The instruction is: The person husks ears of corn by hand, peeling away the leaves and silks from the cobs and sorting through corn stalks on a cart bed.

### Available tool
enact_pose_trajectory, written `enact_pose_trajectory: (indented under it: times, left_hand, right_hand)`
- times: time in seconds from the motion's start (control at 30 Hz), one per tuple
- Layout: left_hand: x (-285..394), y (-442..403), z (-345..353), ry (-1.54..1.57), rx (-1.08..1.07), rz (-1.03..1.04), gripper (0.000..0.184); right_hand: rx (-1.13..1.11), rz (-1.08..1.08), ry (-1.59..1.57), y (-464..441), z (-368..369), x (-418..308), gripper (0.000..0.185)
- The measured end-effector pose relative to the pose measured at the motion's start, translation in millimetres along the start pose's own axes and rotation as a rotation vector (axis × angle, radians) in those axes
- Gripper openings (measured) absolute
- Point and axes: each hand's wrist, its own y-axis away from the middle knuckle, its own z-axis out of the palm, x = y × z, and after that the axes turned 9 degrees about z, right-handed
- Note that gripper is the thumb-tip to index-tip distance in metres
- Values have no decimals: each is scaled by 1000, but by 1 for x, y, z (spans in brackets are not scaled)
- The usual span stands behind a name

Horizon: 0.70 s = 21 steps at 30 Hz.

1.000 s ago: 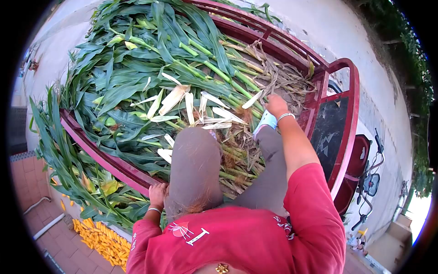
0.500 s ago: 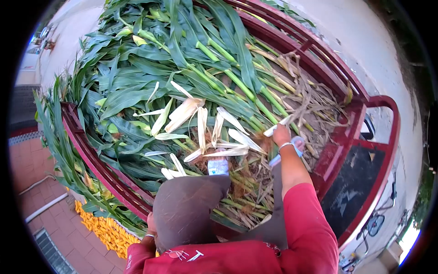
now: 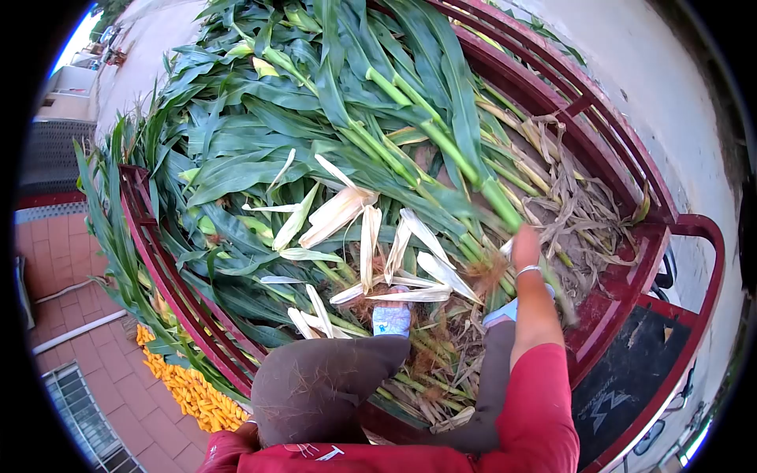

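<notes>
My right hand (image 3: 526, 248) is closed around a thick green corn stalk (image 3: 498, 199). Its butt end slants past my wrist, somewhat blurred, and its long leaves trail up over the pile of corn plants (image 3: 260, 118). Pale peeled corn husks (image 3: 339, 214) lie on the leaves left of that hand, with brown corn silk (image 3: 482, 276) nearby. My left hand (image 3: 249, 431) is low at the left, beside my bent knee; its fingers are hidden.
A dark red metal cart rail (image 3: 169, 280) curves round the pile. The right end has a looped bar (image 3: 714, 244) and a black panel (image 3: 631, 378). Yellow corn cobs (image 3: 193, 394) lie heaped on the paving at lower left. My feet stand among dry stalks (image 3: 434, 339).
My right hand now grips the thick stalk, whose lower end has shifted toward me and right. The pale piece seen at that hand earlier is not distinct now. The view has shifted slightly.
</notes>
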Motion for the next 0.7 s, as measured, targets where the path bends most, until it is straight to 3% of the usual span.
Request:
enact_pose_trajectory:
  times: [0.03,0.13,0.2,0.23,0.33,0.37,0.43,0.5,0.63,0.7]
  left_hand:
    - [-1,-1,0,-3,0,4,16]
    - [-12,-10,15,-5,21,26,15]
    - [-26,-12,37,-11,66,45,15]
    - [-28,-14,44,-27,89,52,15]
    - [7,-42,-4,-110,108,127,14]
    - [16,-49,-21,-178,109,169,12]
    - [12,-46,-14,-214,184,213,11]
    - [22,-48,-21,-258,129,227,12]
    - [40,-45,-42,-109,256,245,14]
    - [42,-41,-40,-78,318,245,17]
  right_hand:
    - [135,-12,40,-19,-20,3,22]
    - [181,-111,-69,-56,-126,10,21]
    - [-88,-228,-10,-43,-192,-7,25]
    - [-103,-277,114,-38,-200,-16,32]
    - [-54,-278,-37,12,-235,-49,38]
    - [-137,-245,-71,30,-253,-62,38]
    - [-175,-284,-85,62,-280,-80,38]
    - [-185,-303,-125,96,-303,-93,35]
    - [-166,-345,-102,182,-372,-114,43]
    - [-220,-372,-174,241,-423,-102,38]
